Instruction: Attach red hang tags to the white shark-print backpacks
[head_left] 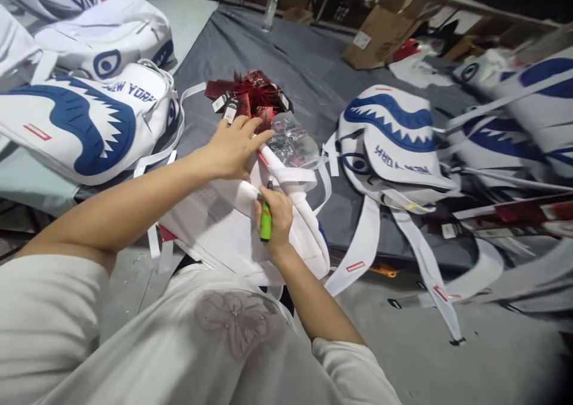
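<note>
A white backpack [215, 229] lies in front of me at the table's near edge, its straps and top loop facing up. My left hand [233, 148] rests at its top end, fingers spread, the fingertips by a pile of dark red tags [257, 94]. In my right hand [280, 214] is a green tool with a dark tip [265, 221], its tip pointing up towards the strap loop [293, 178]. Its exact kind is not clear. Beside the loop lies a clump of clear plastic [293, 139].
White-and-blue backpacks lie at left [89, 118] and right [389, 142] on the dark-covered table [308, 64]. A clear bottle [270, 11] and a cardboard box [380, 28] stand at the back. Loose straps [421, 267] hang over the front edge at right.
</note>
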Demonstrator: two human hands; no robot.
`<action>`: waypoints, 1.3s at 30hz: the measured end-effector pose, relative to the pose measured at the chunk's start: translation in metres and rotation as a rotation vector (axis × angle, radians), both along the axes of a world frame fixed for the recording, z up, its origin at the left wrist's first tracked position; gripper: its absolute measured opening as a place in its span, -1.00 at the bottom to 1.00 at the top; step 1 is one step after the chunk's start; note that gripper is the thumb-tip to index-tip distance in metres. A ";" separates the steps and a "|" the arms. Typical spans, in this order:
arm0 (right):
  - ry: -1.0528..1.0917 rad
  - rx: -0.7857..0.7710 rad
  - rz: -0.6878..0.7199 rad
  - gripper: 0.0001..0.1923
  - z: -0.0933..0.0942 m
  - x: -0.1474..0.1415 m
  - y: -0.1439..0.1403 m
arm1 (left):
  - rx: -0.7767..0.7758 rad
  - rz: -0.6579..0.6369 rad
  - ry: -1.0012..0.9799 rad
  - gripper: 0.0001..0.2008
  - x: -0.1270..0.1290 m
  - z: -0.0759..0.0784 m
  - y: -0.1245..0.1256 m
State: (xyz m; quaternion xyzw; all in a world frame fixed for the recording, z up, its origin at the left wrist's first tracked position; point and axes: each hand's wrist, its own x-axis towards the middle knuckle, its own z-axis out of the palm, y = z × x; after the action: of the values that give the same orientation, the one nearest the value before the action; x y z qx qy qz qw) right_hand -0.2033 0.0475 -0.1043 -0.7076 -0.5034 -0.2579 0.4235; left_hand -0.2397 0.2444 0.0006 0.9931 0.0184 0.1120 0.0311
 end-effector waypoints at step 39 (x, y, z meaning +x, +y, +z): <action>0.202 -0.981 -0.475 -0.14 0.040 0.045 0.057 | -0.043 -0.033 0.118 0.04 0.038 -0.047 0.002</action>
State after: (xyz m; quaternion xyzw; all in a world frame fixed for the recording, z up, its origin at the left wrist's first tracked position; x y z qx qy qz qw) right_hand -0.1580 0.1047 -0.0647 -0.9373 -0.3477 -0.0126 0.0208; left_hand -0.2020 0.2468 -0.0459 0.9972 0.0061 0.0521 0.0529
